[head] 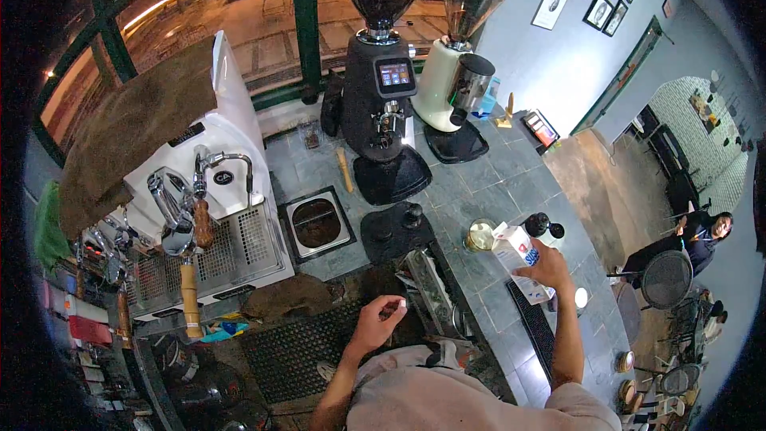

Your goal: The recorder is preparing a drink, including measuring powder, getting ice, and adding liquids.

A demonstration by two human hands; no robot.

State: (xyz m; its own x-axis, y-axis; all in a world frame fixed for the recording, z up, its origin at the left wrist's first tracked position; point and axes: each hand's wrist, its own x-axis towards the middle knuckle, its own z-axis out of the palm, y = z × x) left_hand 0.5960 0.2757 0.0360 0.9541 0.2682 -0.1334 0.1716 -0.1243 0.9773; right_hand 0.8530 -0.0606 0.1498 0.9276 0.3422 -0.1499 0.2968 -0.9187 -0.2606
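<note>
My right hand grips a white milk carton with blue and red print. The carton leans, its top end at the rim of a short clear glass on the tiled counter. Pale contents show in the glass; whether milk is flowing I cannot tell. In front of my body, away from the counter top, my left hand pinches a small white piece, which looks like a cap, between thumb and fingertip.
A black jug-like item stands right behind the carton. A black bar mat lies along the grey tiled counter. Two coffee grinders stand at the back, an espresso machine at the left. A person sits beyond the counter.
</note>
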